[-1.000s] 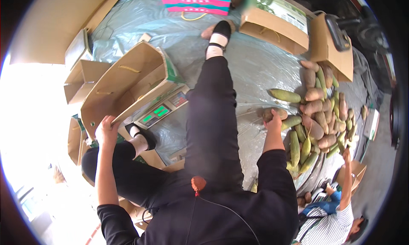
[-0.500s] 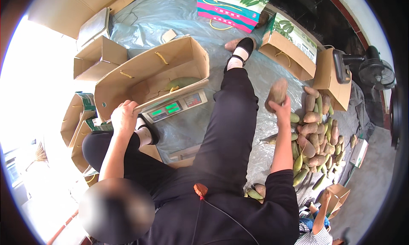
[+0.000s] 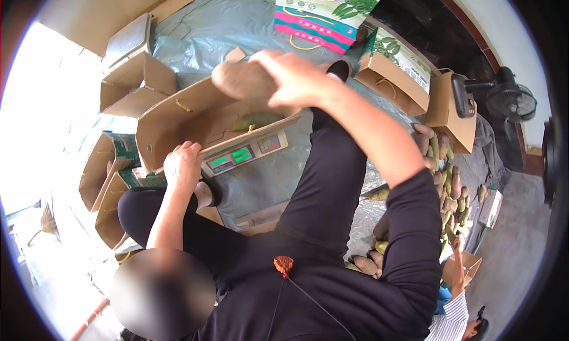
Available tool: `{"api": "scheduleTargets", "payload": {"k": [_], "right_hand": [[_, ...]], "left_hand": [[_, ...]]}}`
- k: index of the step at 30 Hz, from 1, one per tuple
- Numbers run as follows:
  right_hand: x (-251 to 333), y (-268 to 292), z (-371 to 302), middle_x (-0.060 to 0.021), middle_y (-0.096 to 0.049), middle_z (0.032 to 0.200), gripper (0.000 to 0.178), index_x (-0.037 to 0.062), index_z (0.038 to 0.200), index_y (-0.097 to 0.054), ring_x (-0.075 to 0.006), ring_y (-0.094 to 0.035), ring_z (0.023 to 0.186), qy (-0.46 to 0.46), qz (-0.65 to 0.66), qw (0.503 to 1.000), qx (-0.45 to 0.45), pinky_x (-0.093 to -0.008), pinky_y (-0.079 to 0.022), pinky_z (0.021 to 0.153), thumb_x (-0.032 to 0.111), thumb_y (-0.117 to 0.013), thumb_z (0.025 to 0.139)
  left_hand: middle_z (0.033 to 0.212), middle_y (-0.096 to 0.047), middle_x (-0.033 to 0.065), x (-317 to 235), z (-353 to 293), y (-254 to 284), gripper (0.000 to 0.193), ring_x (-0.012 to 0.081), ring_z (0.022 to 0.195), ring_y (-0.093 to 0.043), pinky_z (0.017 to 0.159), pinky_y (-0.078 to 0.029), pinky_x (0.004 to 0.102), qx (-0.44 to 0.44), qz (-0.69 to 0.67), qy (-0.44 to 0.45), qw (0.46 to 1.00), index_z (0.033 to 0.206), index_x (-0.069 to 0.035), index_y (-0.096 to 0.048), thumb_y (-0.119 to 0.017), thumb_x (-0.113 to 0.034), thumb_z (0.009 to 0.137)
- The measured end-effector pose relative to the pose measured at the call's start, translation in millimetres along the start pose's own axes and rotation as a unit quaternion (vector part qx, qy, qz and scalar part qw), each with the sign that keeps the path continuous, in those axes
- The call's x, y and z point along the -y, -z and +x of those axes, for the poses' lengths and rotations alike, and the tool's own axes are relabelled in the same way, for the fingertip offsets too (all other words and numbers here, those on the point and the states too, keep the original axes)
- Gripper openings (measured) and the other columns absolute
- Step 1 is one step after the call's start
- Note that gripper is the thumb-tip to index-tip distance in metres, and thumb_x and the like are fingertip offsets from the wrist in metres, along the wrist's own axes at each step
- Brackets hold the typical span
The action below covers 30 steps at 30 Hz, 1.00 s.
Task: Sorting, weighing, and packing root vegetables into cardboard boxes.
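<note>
My left hand (image 3: pixel 182 166) is closed over the near rim of a long open cardboard box (image 3: pixel 192 118) with yellow rope handles. Inside this box lies a green radish (image 3: pixel 253 121). The box rests on a scale (image 3: pixel 258 148) whose green lit displays face me. Above the box's far right side, my right hand (image 3: pixel 296 80) grips a large brownish sweet potato (image 3: pixel 237 80). The tuber is slightly blurred and hides part of the box's far wall.
A heap of sweet potatoes and green radishes (image 3: pixel 453 193) lies at the right, partly behind my arm. Several open boxes (image 3: pixel 109 169) stand at the left. Printed cartons (image 3: pixel 326 15) stand at the back, with a black fan (image 3: pixel 512 101) at the right. Another person's arm (image 3: pixel 457 270) reaches toward the heap.
My right hand has carried the sweet potato from beside the heap leftward to over the box. My left hand stays on the box rim. The other person's hand has moved up to the heap.
</note>
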State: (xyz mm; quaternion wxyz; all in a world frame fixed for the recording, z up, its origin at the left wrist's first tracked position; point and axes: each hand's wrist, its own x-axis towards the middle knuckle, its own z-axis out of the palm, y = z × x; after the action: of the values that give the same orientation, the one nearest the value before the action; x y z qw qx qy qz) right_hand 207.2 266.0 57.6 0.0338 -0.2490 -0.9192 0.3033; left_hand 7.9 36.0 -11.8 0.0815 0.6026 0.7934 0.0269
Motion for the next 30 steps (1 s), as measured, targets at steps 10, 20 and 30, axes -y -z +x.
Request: {"api": "scheduleTargets", "payload": {"k": [10, 20, 30], "right_hand": [[-19.8, -110.2, 54.1, -0.0069, -0.057, 0.117, 0.041, 0.0102, 0.116, -0.054, -0.027, -0.052, 0.109, -0.153, -0.188, 0.969, 0.044, -0.0496, -0.043, 0.083, 0.015, -0.062, 0.076], [-45.8, 4.7, -44.7, -0.01, -0.065, 0.098, 0.042, 0.0144, 0.111, -0.06, -0.0266, -0.062, 0.094, -0.066, 0.089, 0.957, -0.27, -0.0392, -0.049, 0.078, 0.027, -0.067, 0.072], [-249.9, -206.8, -333.7, -0.0147, -0.066, 0.091, 0.029, 0.0045, 0.098, -0.065, -0.0294, -0.063, 0.087, -0.562, 0.081, 0.733, -0.376, -0.0371, -0.048, 0.078, 0.017, -0.065, 0.072]], "left_hand": [[0.081, -0.058, 0.0103, -10.5, 7.7, -2.6, 0.011, 0.0313, 0.083, -0.058, 0.069, -0.047, 0.0412, 0.01, 0.0, -0.013, 1.0, 0.082, -0.007, -0.06, -0.06, -0.008, 0.071], [0.084, -0.059, 0.0106, -14.0, 6.2, -6.8, 0.013, 0.0318, 0.081, -0.059, 0.068, -0.046, 0.0402, 0.017, 0.003, -0.027, 0.999, 0.085, -0.005, -0.061, -0.063, -0.012, 0.075], [0.084, -0.059, 0.0117, -8.9, -1.9, -0.7, 0.015, 0.0325, 0.076, -0.059, 0.065, -0.046, 0.0394, -0.01, 0.021, -0.033, 0.999, 0.086, -0.003, -0.06, -0.062, -0.013, 0.076]]}}
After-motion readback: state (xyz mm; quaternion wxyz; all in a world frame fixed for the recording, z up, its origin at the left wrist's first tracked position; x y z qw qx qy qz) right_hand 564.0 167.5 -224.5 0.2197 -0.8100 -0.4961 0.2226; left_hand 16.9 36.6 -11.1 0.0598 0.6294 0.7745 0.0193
